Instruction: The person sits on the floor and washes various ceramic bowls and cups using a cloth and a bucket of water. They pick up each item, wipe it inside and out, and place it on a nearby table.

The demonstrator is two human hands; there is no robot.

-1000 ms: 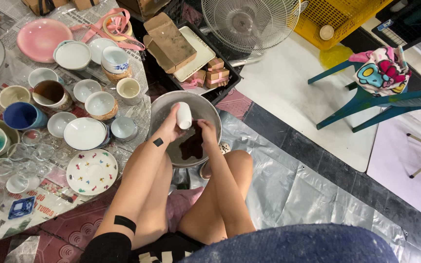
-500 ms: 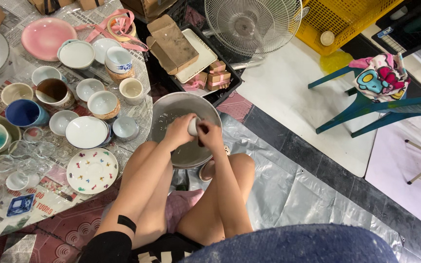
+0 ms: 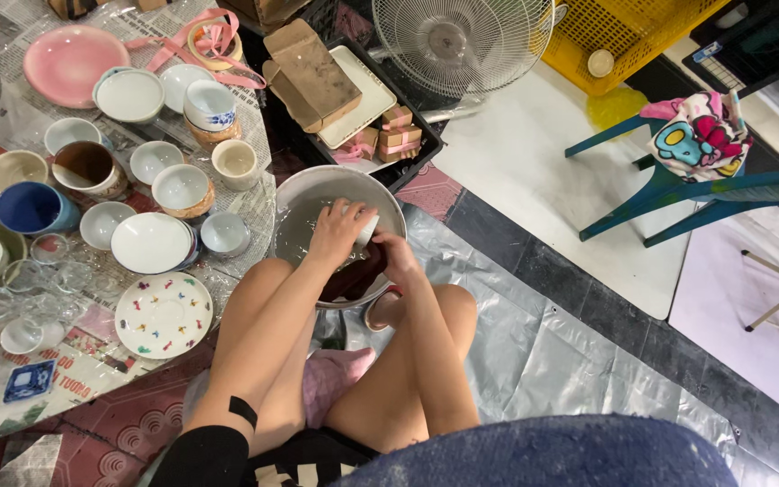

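A metal basin (image 3: 304, 194) with water sits on the floor between my knees. Over it, my left hand (image 3: 335, 233) grips a small white cup (image 3: 367, 227), tilted on its side. My right hand (image 3: 396, 257) is close beside it, fingers curled against the cup's lower edge, just above a dark cloth or dark item in the basin (image 3: 353, 280). Whether the right hand holds anything of its own I cannot tell.
To the left, newspaper holds many ceramics: a pink plate (image 3: 69, 63), a blue cup (image 3: 33, 207), white bowls (image 3: 150, 242), a spotted plate (image 3: 164, 316), small glasses (image 3: 24, 334). Behind the basin stand a black tray with boxes (image 3: 380, 135) and a fan (image 3: 461, 41). A teal chair (image 3: 678, 194) is at the right.
The white cup was held upright above the basin by my left hand; both hands have since come down and together, and the cup now lies tilted low over the water.
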